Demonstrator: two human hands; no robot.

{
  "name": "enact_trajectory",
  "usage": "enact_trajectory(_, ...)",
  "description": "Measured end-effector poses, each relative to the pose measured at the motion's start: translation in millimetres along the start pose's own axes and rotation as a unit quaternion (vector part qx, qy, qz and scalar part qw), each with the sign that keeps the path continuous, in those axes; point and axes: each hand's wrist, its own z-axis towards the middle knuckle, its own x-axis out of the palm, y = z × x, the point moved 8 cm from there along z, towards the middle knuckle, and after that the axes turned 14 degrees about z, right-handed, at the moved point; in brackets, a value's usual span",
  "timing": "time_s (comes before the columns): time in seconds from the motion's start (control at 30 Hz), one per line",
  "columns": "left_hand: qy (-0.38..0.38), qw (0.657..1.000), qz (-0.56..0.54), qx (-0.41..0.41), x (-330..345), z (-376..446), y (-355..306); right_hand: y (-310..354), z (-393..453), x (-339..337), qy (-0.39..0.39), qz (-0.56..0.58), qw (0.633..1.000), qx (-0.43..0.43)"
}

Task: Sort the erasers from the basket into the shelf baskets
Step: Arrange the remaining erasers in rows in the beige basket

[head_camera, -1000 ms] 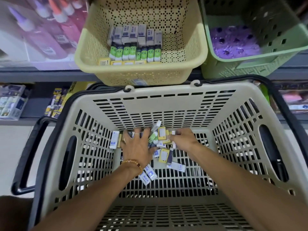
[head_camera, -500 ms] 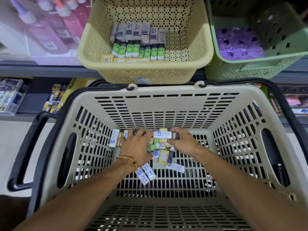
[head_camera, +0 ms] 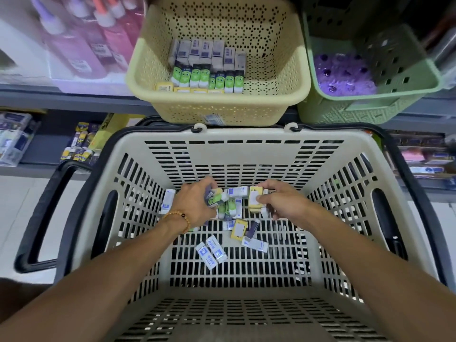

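Erasers (head_camera: 232,206) lie heaped in the shopping basket (head_camera: 246,154), light, stiff, sleeves probably slick. Left hand (head_camera: 195,203) grips several; right hand (head_camera: 278,203) pinches a yellow eraser (head_camera: 254,197). Best pinched across their long sides, a few together.

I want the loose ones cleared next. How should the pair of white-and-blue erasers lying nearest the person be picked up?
Pinch the white-and-blue erasers across the pair's outer long sides, coming straight down from above. They lie flat, side by side on the basket floor, apart from the pile.
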Motion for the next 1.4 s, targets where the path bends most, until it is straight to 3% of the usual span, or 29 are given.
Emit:
enact_trajectory(0.2, 0.025, 0.975, -0.216, -0.043, -24, -14, -4, 40, -32, 18, 0.063, 0.124, 0.990, -0.038)
enact_trajectory(0.37, 0.021, 0.921, -0.384, -0.054, -59, -36, -11, 82, -68, 40, 0.109, 0.126, 0.982, -0.089)
enact_trajectory(0.53, 0.036, 0.844, -0.532, -0.051, -102, -56, -16, 150, -109, 62, 0.146, 0.101, 0.968, -0.178)
enact_trajectory(0.67, 0.025, 0.782, -0.622, -0.019, -144, -66, -24, 219, -133, 63, 0.133, 0.058, 0.951, -0.272)
enact_trajectory(0.77, 0.004, 0.751, -0.660, 0.002, -175, -69, -29, 262, -125, 50, 0.071, 0.008, 0.947, -0.313)
enact_trajectory(0.93, -0.014, 0.721, -0.692, 0.024, -207, -68, -27, 274, -63, 27, -0.041, -0.139, 0.966, -0.216)
enact_trajectory(1.1, -0.021, 0.701, -0.712, 0.007, -210, -61, -12, 252, -23, 22, -0.038, -0.159, 0.982, -0.095)
enact_trajectory(1.27, -0.019, 0.686, -0.727, -0.003, -215, -63, -10, 245, -19, 27, -0.026, -0.130, 0.989, -0.071)
enact_trajectory(1.4, -0.030, 0.668, -0.743, -0.006, -223, -64, -9, 259, -26, 30, 0.003, -0.102, 0.989, -0.103)
